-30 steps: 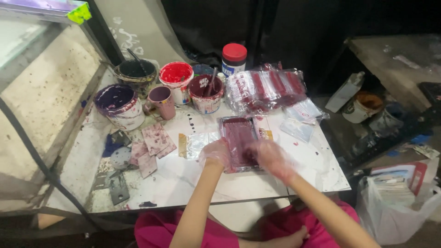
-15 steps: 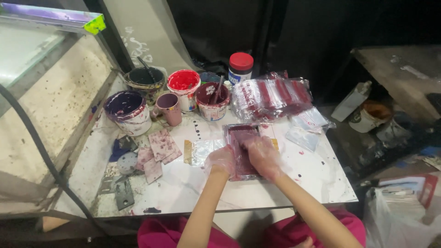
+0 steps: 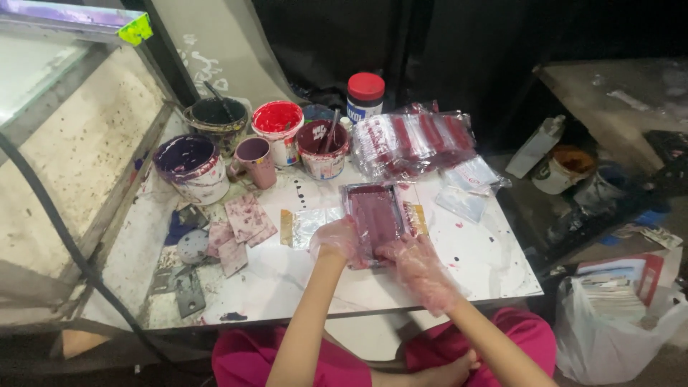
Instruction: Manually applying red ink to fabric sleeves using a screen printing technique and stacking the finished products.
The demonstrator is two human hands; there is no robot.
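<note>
maroon-stained and shallow, a rectangular tray [image 3: 374, 215] wrapped in clear plastic lies flat near the middle of the white, paint-spattered tabletop [image 3: 487, 261]. both hands wear thin see-through gloves: the left hand [image 3: 335, 240] curls its fingers over the tray's near left edge, and the right hand [image 3: 412, 259] presses on its near right corner, fingers bent, touching it. behind the tray stand a red paint pot [image 3: 278, 123], a dark red pot with a stirrer [image 3: 322, 147], a purple bucket [image 3: 192, 166] and a mauve mug [image 3: 255, 159]. a pile of plastic-bagged pieces [image 3: 416, 143] lies just beyond the tray, to its right.
</note>
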